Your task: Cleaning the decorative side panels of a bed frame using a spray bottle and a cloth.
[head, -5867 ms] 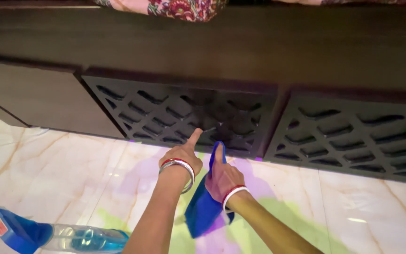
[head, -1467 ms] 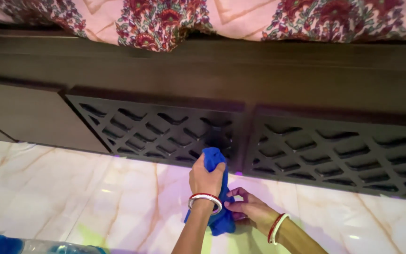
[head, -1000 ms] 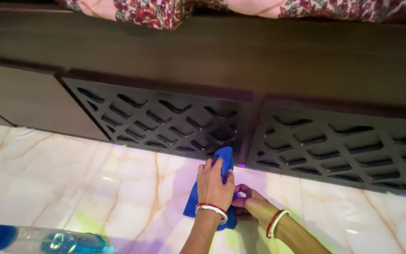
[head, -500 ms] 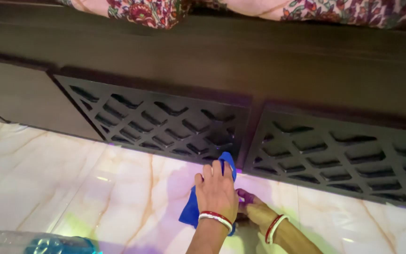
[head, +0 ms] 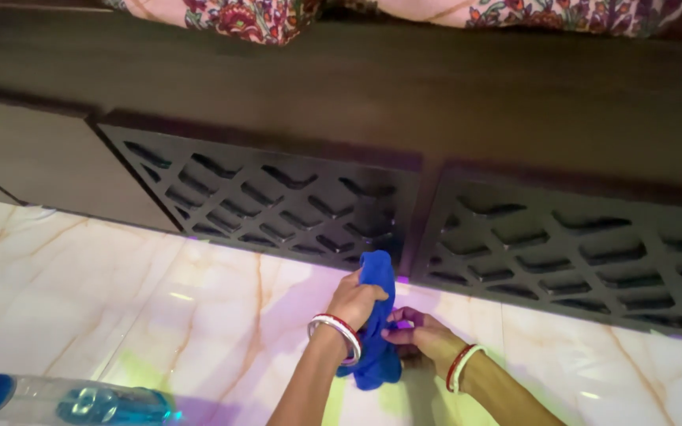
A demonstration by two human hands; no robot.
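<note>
My left hand (head: 354, 302) is closed around the upper part of a blue cloth (head: 376, 347), whose top end touches the lower right corner of a dark lattice panel (head: 262, 207) on a wooden bed base. My right hand (head: 420, 336) pinches the cloth's lower part just right of my left hand, close to the floor. Both wrists wear red and white bangles. The cloth hangs bunched between the two hands.
A second lattice panel (head: 578, 252) sits to the right. A plain dark panel (head: 41, 170) lies at the left. Floral bedding (head: 254, 16) hangs over the top edge. A clear bottle of blue liquid (head: 80, 402) lies on the marble floor (head: 120, 292) at bottom left.
My left hand has turned and regripped the cloth, lifting its top end against the panel's corner. My right hand stays low, holding the cloth's lower part.
</note>
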